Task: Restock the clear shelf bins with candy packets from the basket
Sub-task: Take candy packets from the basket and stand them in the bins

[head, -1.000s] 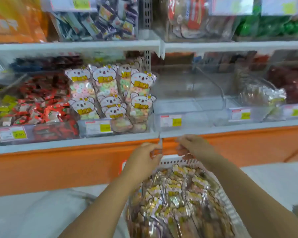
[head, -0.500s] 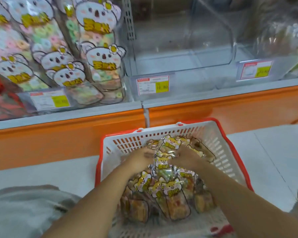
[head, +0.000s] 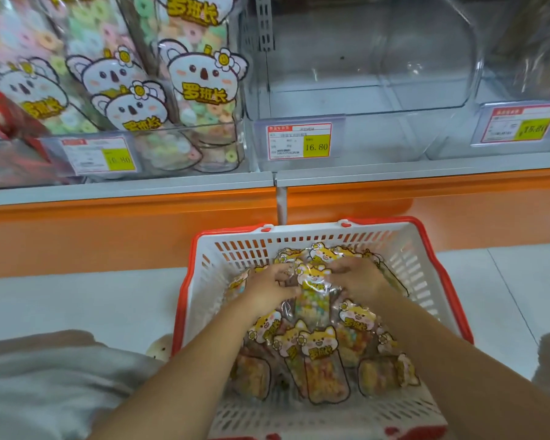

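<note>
Both hands are down in the white basket (head: 423, 268) with the red rim, bottom middle of the frame. The left hand (head: 267, 289) and right hand (head: 358, 279) are closed in from either side on one candy packet (head: 311, 300) on top of the pile, fingers curled around its yellow animal header, though it's a bit blurry. More of the same packets (head: 324, 369) lie below the wrists. Up top in the middle is the clear bin (head: 378, 100) with a 16.80 price tag (head: 299, 141), and koala packets (head: 200, 81) fill the bin at upper left.
</note>
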{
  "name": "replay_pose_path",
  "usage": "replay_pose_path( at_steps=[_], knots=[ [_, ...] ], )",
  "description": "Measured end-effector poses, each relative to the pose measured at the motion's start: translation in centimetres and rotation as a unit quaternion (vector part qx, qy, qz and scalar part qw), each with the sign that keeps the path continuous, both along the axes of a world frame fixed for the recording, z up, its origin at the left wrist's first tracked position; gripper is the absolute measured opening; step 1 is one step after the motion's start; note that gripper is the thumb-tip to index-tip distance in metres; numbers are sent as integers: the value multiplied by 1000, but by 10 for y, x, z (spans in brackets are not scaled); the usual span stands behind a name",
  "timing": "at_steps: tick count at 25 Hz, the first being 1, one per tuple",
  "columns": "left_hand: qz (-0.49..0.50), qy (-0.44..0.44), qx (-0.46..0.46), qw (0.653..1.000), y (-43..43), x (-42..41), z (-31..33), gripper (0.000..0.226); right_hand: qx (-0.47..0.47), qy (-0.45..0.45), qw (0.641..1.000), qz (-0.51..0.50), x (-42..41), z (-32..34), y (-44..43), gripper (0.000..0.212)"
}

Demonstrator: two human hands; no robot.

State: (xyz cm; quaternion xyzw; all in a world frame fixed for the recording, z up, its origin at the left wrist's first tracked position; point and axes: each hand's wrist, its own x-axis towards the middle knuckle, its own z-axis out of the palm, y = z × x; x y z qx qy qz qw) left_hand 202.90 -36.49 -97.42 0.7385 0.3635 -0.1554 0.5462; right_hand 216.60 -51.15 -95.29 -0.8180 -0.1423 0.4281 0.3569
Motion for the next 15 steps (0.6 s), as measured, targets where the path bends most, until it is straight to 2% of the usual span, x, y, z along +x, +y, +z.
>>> replay_pose_path(
  at_steps=[4,7,9,13,15],
  knots=[
    [42,-47,-69,996,-1,-5,1,64,135,107,984,-47,2,25,-9,5],
    [96,-97,-201,970,2,-4,14,44,197,171,963,-72,-2,38,-15,10],
    [101,-91,-262,955,4,-5,23,42,224,208,948,-90,-4,46,-18,11],
    [56,-73,-308,947,3,-9,30,53,240,216,941,-99,-11,47,-15,15],
    [77,-91,-323,939,1,-11,27,54,234,204,945,-106,-17,45,-11,13]
  ],
)
